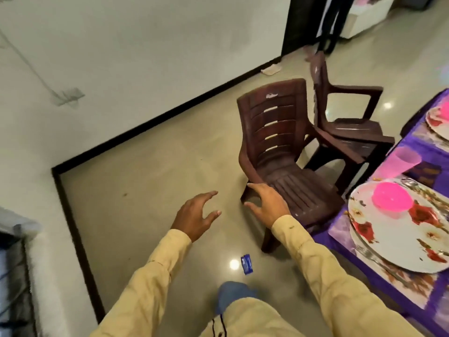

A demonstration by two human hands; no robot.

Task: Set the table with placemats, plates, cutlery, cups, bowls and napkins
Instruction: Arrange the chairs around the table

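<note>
Home dining room: plastic chairs [279, 152], laid table [379, 271].

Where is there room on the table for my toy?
Not much. Bare mat shows between the cup and the far plate, and at the corner between the near plate and the chair. The bowl sits on the near plate; cutlery hugs its sides.

Two brown plastic armchairs on a glossy tiled floor [155, 171]. The near chair [274, 132] has a slatted back. The second chair [349, 127] is just behind it, arms overlapping in view. A small blue wrapper [247, 264] lies on the floor. A pale scrap [271, 70] lies against the black skirting [136, 132] below a white wall [121, 57]. A person's dark trouser legs [332, 23] stand in the far doorway.
</note>
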